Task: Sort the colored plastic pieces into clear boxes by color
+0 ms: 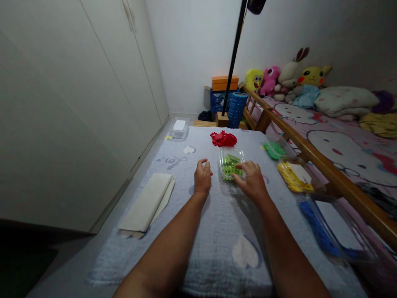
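Right hand: thumb and fingers parted at the near right side of the clear container; the right hand [252, 180] reaches over its edge, and I cannot tell whether it pinches anything.
Left hand: loosely curled and released, the left hand [203, 177] is just left of the container.
Clear container: mid-table, the clear container [231, 150] holds light-green pieces [230, 162].
Red pieces: a pile of red pieces [223, 139] lies just beyond it.
Right edge: tubs of green pieces [274, 150], yellow pieces [293, 178] and blue pieces [319, 227] run far to near.
Left side: folded beige sheet [147, 203] near, plastic box [179, 128] far.
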`<state>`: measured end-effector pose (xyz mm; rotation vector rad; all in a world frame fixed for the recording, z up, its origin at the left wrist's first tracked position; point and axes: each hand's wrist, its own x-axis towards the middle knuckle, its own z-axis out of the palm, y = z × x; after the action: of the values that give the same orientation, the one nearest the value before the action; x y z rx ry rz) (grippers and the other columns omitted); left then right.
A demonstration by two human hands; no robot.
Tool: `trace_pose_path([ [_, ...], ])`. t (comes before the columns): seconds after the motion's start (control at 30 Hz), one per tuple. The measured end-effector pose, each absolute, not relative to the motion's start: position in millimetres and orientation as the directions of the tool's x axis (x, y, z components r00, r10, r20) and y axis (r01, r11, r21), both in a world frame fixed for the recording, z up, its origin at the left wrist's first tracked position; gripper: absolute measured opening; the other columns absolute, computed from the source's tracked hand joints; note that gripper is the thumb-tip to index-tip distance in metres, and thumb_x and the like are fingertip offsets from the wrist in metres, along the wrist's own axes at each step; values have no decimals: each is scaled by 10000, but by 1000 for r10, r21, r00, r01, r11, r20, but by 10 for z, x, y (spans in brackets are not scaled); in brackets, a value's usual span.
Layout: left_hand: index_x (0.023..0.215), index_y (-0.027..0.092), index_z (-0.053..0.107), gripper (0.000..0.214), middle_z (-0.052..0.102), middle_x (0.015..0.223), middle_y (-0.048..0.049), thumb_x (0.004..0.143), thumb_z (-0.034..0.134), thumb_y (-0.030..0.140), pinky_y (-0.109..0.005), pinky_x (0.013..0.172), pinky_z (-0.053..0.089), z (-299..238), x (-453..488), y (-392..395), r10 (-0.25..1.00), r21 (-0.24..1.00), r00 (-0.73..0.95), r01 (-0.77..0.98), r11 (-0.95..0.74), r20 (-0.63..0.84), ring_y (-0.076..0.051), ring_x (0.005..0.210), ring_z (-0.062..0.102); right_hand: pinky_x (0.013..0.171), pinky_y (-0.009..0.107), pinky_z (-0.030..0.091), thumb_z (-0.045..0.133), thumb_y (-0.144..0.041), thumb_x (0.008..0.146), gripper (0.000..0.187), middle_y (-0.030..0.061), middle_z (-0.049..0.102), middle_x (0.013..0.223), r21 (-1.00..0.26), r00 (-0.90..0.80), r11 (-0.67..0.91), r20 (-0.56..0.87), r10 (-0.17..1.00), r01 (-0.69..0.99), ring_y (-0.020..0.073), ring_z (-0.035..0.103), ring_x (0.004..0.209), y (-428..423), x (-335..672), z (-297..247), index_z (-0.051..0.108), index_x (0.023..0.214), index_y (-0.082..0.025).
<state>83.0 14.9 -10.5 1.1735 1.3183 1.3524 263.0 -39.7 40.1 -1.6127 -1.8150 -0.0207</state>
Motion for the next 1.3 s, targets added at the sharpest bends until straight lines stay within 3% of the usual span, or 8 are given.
trace_pose_path([
  [0.1, 1168, 185, 590, 343, 536, 614, 51, 946, 497, 429, -242, 603, 384, -118, 784, 200, 975, 994, -197, 68, -91, 103, -151, 586, 537, 869, 372, 410, 670, -190, 849, 172, 109, 705, 1037, -253, -173, 270, 348, 921, 929, 273, 570, 999, -458, 2488, 464, 742, 1004, -205],
  [0.2, 1151, 184, 608, 304, 500, 578, 67, 899, 546, 342, -248, 628, 374, -107, 748, 223, 962, 980, -218, 147, -135, 165, -155, 578, 520, 830, 354, 405, 641, -140, 868, 156, 96, 712, 981, -178, -200, 251, 262, 944, 952, 258, 581, 961, -450, 2471, 480, 750, 953, -213],
  [0.33, 1133, 186, 623, 295, 451, 555, 77, 859, 546, 265, -246, 619, 350, -93, 683, 267, 941, 966, -274, 220, -138, 196, -156, 562, 482, 800, 341, 403, 610, -150, 899, 165, 90, 715, 975, -121, -180, 216, 255, 950, 969, 246, 587, 949, -331, 2629, 484, 756, 926, -222],
  [0.6, 1115, 176, 614, 285, 460, 570, 73, 864, 536, 287, -254, 628, 364, -122, 647, 313, 952, 966, -258, 234, -106, 166, -155, 572, 488, 831, 358, 435, 580, -131, 869, 207, 109, 718, 957, -96, -93, 129, 316, 944, 987, 260, 595, 927, 143, 3221, 368, 772, 917, -190],
  [0.87, 1131, 168, 617, 318, 461, 567, 77, 851, 521, 283, -256, 638, 371, -131, 673, 313, 959, 960, -239, 265, -87, 152, -150, 571, 495, 863, 293, 472, 494, -74, 883, 279, 115, 714, 1002, -87, 29, -1, 319, 947, 996, 235, 631, 971, 676, 3611, 294, 751, 930, -173],
  [1.0, 1120, 171, 625, 316, 461, 557, 77, 848, 524, 294, -254, 637, 374, -126, 678, 306, 960, 956, -231, 280, -89, 157, -152, 572, 503, 883, 293, 481, 466, -57, 883, 353, 123, 711, 1099, -87, 91, -67, 317, 944, 994, 234, 642, 1015, 878, 3588, 345, 743, 1079, -156],
  [1.2, 1117, 177, 635, 325, 459, 560, 79, 839, 537, 313, -248, 629, 374, -114, 682, 293, 963, 955, -223, 282, -87, 153, -148, 568, 506, 849, 304, 487, 521, -303, 982, 272, 120, 677, 1185, -43, 180, -175, 252, 951, 984, 241, 658, 1017, 1016, 3390, 415, 731, 1123, -204],
  [1.3, 1115, 176, 636, 327, 464, 563, 77, 843, 536, 328, -250, 634, 377, -107, 683, 288, 964, 953, -218, 292, -86, 154, -149, 570, 507, 843, 312, 478, 500, -297, 1005, 275, 134, 670, 1218, -44, 205, -200, 221, 953, 979, 246, 660, 1013, 1135, 3383, 439, 734, 1109, -196],
])
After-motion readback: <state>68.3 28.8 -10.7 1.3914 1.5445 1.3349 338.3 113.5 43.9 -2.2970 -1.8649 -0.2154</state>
